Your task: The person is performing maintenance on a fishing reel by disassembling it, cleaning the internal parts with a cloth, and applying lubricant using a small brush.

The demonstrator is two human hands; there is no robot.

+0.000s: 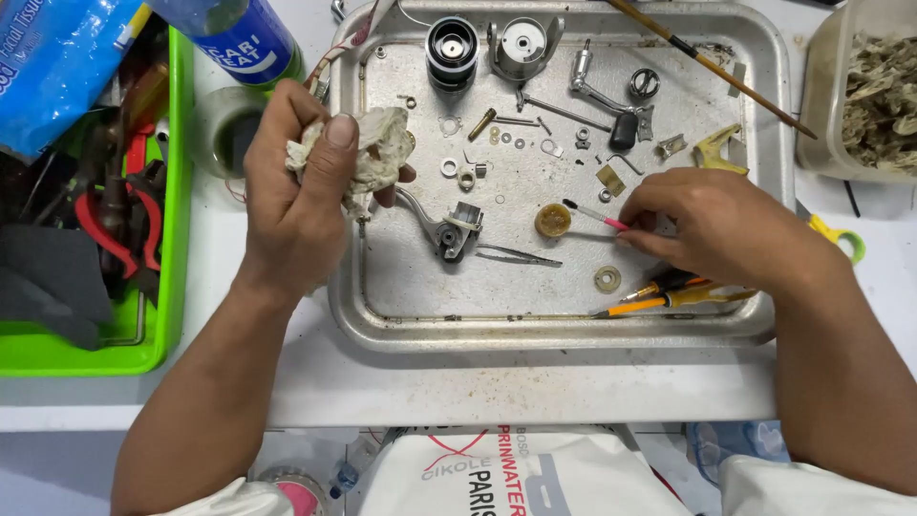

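- Left hand (301,186) clutches a crumpled rag (368,143) over the tray's (573,330) left edge.
- Right hand (712,225) pinches a pink-handled brush (594,216), perhaps touching the round yellow part (553,221) mid-tray.

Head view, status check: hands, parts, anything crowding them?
Left hand shut on crumpled rag. Right hand pinching pink-handled brush, tip beside round brass part. Metal tray littered with small parts; tweezers close by.

The left hand (304,182) clutches a crumpled rag (368,143) over the metal tray (564,330). The right hand (712,225) pinches a pink brush (594,216), its tip beside a round yellow part (552,220). Small metal parts lie scattered across the tray.
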